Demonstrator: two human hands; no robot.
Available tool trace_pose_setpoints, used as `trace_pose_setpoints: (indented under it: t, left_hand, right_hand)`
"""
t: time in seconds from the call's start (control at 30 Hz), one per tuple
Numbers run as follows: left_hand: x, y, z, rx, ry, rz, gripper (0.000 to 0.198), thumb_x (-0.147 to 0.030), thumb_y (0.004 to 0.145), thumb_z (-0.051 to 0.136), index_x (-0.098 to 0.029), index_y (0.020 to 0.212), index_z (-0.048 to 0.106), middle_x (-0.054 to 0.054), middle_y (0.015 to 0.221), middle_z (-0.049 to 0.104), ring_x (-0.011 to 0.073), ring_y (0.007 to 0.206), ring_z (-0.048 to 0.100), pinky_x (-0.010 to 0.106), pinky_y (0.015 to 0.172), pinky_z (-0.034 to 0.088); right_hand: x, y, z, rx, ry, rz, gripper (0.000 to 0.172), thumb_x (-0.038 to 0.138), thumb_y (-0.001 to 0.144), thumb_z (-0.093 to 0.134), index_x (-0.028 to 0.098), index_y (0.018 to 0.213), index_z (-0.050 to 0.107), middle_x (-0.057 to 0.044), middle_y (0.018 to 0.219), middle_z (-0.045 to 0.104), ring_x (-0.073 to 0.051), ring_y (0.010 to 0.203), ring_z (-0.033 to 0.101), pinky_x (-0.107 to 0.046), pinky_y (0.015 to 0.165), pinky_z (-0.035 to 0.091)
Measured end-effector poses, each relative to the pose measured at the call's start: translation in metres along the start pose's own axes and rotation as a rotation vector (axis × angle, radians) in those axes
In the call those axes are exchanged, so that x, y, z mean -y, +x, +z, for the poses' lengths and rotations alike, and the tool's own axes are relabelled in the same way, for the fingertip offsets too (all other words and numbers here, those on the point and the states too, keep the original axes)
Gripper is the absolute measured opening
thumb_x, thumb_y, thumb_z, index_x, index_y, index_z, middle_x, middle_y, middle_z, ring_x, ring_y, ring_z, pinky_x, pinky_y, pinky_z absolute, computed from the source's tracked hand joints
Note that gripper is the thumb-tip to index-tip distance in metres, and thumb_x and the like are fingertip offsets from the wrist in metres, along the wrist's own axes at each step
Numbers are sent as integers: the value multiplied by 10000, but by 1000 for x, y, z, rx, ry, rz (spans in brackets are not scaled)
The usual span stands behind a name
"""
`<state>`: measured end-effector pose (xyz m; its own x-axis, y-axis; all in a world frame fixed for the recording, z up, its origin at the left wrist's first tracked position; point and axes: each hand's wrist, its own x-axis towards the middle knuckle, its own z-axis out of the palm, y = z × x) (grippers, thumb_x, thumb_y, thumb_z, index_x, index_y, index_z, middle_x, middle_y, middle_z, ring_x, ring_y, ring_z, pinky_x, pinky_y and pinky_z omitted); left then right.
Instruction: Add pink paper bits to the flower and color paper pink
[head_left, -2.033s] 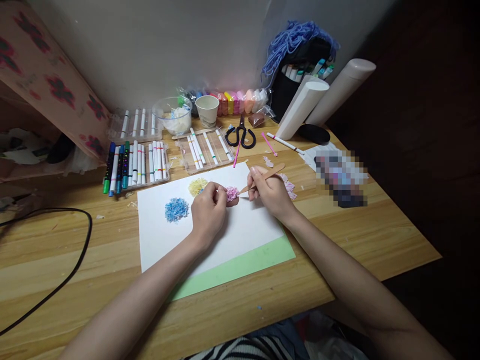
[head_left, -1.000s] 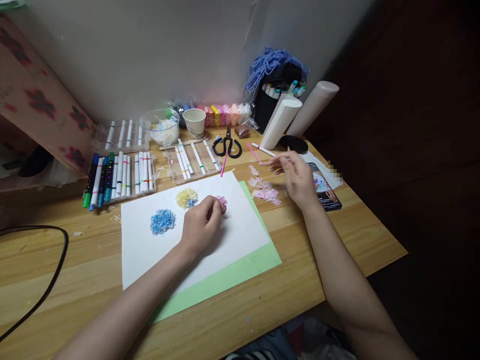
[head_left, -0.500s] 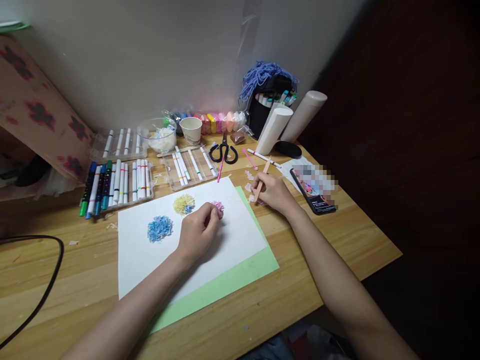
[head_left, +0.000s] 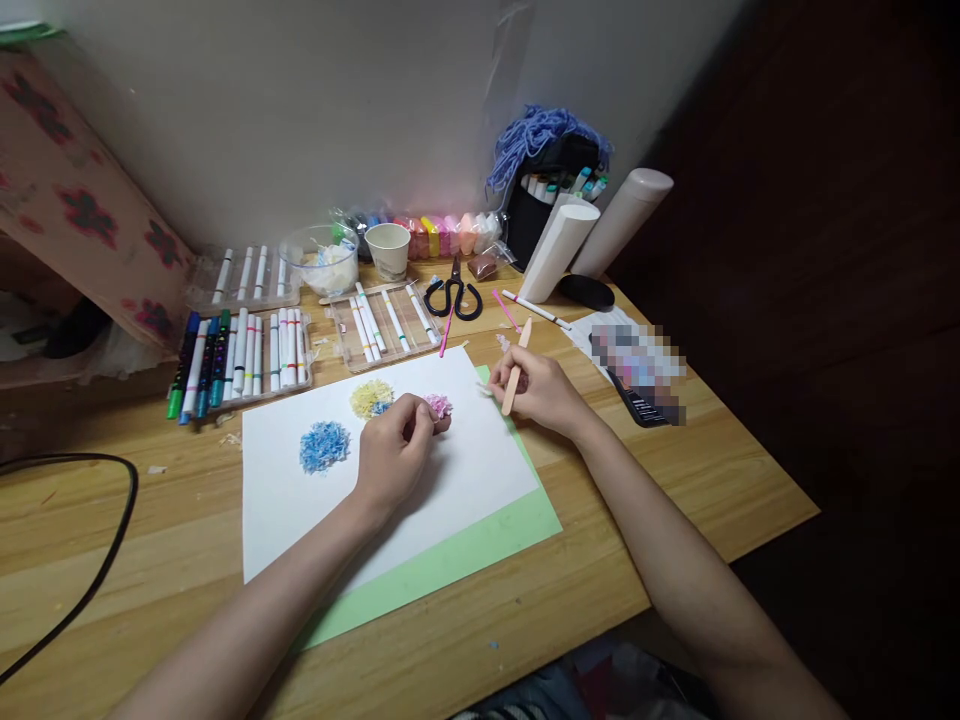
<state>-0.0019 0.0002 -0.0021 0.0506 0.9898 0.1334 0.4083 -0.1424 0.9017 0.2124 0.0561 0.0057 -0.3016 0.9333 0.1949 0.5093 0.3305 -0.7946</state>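
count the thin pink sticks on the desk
2: one pink stick lies between the scissors and white paper, the other pink stick right of the scissors. The left hand or right hand may hide more.

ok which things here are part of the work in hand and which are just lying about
Likely part of it: pink tuft, at the left hand; wooden stick and pale scrap, in the right hand; white sheet; blue tuft; yellow tuft.

Probably lying about: scissors; blue yarn; paper cup; markers; black cable.
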Motion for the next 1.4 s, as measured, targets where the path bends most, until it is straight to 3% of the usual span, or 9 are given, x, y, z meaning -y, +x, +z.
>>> trace_pose_setpoints:
  t: [0.1,0.2,0.43,0.57,0.63,0.73,0.8,0.93,1.4]
  left_hand:
    - [-1,1,0,-24,27,-19,255,-320,912,409,-209,724,540,15,711,694,148,606,614,259,608,433]
    - [-1,0,1,-15,140,10,252,-310,899,431,-204,725,578,7,681,681,135,561,560,246,574,393]
    - [0,0,2,-12,290,46,241,-317,880,476,-188,737,621,-11,596,615,115,520,487,232,546,338]
    - [0,0,2,-31,283,28,241,-314,882,476,-189,712,593,-25,550,566,111,505,466,233,533,322]
    - [0,0,1,-34,268,12,234,-311,886,473,-193,721,590,-20,580,594,113,518,480,236,543,332]
    - [0,0,1,-44,231,-16,234,-306,891,465,-196,716,576,-8,632,638,119,546,510,237,558,349]
    - [0,0,1,-60,221,-30,243,-309,890,466,-195,697,559,-5,633,642,120,548,515,237,557,351]
    - [1,1,2,-75,217,-51,256,-314,891,457,-191,686,551,-9,617,628,121,554,527,232,560,354]
    - [0,2,3,-108,206,-34,250,-291,873,474,-185,654,530,-29,562,565,99,516,461,226,538,334]
  right_hand:
    - [13,-4,10,77,23,-83,197,157,721,609,216,711,421,-12,766,629,-149,681,574,-261,628,421]
    - [21,-6,19,64,26,-134,221,119,718,593,222,705,398,-7,760,633,-151,681,576,-271,656,416]
    - [18,-7,30,159,-78,-165,171,125,754,572,214,720,429,0,708,584,-156,671,541,-260,627,388]
    - [20,-8,26,188,21,-113,162,230,779,626,200,722,478,7,695,580,-141,648,532,-248,603,377]
    - [20,-8,21,161,142,-56,173,336,862,547,194,767,518,2,704,591,-133,632,530,-248,594,377]
    - [18,-7,14,138,356,35,380,428,966,301,194,880,587,12,636,553,-121,560,484,-239,536,352]
    - [15,-7,11,185,434,76,452,455,970,275,184,830,609,21,570,508,-111,512,443,-233,497,327]
    - [6,-7,12,244,476,146,478,499,949,341,174,687,573,21,532,491,-100,494,446,-224,481,331]
    - [2,-7,19,215,512,155,472,529,939,364,170,717,576,17,565,529,-88,525,475,-210,500,343]
